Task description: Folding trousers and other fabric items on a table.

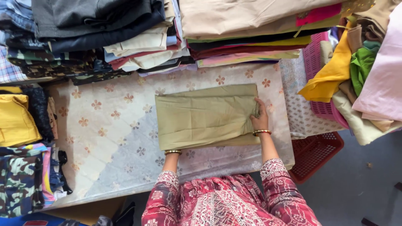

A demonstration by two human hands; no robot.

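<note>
On the flower-patterned desk [100, 125], a folded olive cloth [201, 117], judged soft, light and best gripped along its edges, lay flat under the right hand [260, 119], fingers pressed on its edge, the left hand hidden beneath its near edge.

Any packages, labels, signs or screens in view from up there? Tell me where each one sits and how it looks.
None that I can make out: no package, label, sign or screen shows.
Only cloth and baskets: a folded olive cloth under both hands on the flowered table cover.
Stacks of folded fabric along the far edge.
A pink basket and a red basket on the right.
</note>
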